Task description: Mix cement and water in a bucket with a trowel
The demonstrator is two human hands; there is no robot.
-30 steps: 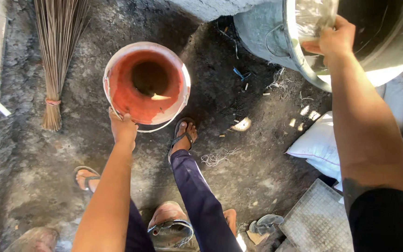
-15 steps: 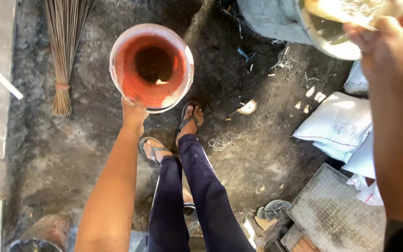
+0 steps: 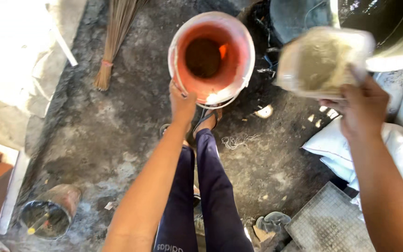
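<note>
My left hand (image 3: 182, 103) grips the rim of the orange bucket (image 3: 211, 56) standing on the dirt floor (image 3: 103, 135). My right hand (image 3: 362, 109) clutches a blurred scoop (image 3: 320, 63) of sandy mix beside it; tilted, it could spill short of the bucket.

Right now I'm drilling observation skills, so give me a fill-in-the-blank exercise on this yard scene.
1. The left hand grips the rim of the round orange plastic ____.
2. The right hand holds a pale scoop-like container filled with ____.
3. The bundled twig ____ lies on the dirt ground at upper left.

Missing: bucket; sand; broom
</note>
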